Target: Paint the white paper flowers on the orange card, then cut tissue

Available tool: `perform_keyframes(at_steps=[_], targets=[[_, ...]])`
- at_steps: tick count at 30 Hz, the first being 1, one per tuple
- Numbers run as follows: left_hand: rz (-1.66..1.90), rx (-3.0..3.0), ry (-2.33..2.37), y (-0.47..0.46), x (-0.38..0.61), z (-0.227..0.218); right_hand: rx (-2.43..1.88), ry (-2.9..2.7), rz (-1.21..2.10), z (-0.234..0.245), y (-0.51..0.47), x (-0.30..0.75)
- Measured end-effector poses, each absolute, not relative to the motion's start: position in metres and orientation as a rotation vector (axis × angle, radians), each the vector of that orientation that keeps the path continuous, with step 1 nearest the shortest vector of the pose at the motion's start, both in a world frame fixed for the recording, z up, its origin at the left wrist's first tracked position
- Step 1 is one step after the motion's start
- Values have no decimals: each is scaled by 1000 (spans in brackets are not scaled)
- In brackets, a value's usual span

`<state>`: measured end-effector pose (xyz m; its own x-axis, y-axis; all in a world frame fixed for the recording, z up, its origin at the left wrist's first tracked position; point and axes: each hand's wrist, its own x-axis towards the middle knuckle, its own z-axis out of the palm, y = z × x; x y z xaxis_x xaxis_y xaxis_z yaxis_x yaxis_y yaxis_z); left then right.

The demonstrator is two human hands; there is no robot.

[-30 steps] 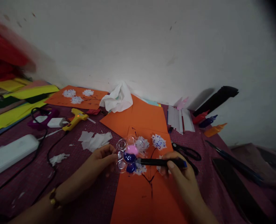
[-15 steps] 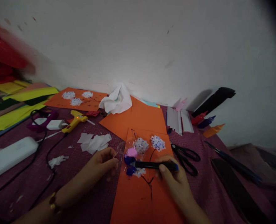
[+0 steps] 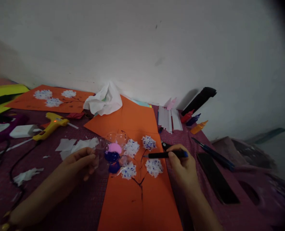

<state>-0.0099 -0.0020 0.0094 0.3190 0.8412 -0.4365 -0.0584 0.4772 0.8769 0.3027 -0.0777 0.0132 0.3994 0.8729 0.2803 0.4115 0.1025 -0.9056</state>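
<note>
My left hand (image 3: 84, 163) pinches the edge of a clear plastic paint palette (image 3: 101, 163), whose wells hold pink paint (image 3: 115, 148) and dark blue paint (image 3: 112, 157). In my right hand (image 3: 183, 165) is a black pen (image 3: 160, 155) with a blue end, its tip pointing left over the orange card (image 3: 137, 210). Blue-speckled white paper flowers (image 3: 154, 167) sit on the card among dark drawn branches (image 3: 139, 183). The palette hangs above the card's left edge and partly overlaps the flowers there. Black scissors (image 3: 165, 146) lie mostly behind my right hand.
A yellow glue gun (image 3: 51, 124) and white paper scraps (image 3: 72, 146) lie to the left. Behind are crumpled tissue (image 3: 104, 99) and another flowered orange card (image 3: 24, 102). Paint bottles (image 3: 199, 127), a blue-handled tool (image 3: 217, 156) and a dark phone (image 3: 217, 178) are at the right.
My right hand has drawn the pen away from the blue paint, to the right of the palette. The palette has shifted left off the lower flowers, and the view has turned right.
</note>
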Motion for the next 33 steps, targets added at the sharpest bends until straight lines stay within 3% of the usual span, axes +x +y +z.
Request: perform_keyframes(at_steps=[33], targets=[[757, 948, 1102, 2, -17, 11, -1645, -1492, 530, 18, -75, 292]])
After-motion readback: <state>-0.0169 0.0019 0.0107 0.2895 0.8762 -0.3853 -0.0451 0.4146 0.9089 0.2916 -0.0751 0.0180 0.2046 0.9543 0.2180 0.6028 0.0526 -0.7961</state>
